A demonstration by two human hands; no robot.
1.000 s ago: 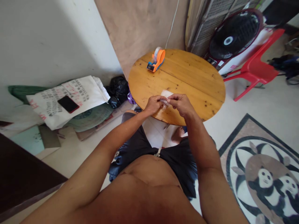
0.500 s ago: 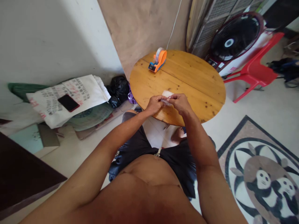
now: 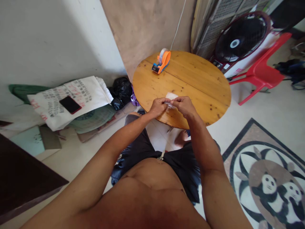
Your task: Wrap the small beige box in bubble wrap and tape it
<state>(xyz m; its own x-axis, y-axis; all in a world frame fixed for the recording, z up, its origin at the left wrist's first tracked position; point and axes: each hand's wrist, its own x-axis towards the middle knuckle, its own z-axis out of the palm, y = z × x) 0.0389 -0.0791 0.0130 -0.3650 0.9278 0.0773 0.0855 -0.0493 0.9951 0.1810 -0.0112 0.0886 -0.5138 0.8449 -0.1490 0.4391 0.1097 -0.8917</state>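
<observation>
Near the front edge of the round wooden table (image 3: 200,86), my left hand (image 3: 157,107) and my right hand (image 3: 184,105) meet, both closed. Between their fingertips they pinch a small clear plastic piece (image 3: 169,105), whose exact kind I cannot make out. Just beyond the fingers lies a small white item (image 3: 171,95), partly hidden by my right hand. Farther back on the tabletop stands an orange and blue tape dispenser (image 3: 162,62) carrying a roll of clear tape.
To the left, a dark phone (image 3: 70,105) rests on a white printed sack (image 3: 95,92), beside a black plastic bag (image 3: 121,92). At right are a fan (image 3: 250,35) and a red plastic chair (image 3: 264,74). Walls border the table's far left side.
The clear plastic piece between my fingers shows a slightly different angle and catches more light. Both hands stay in nearly the same place; the view shifts very slightly.
</observation>
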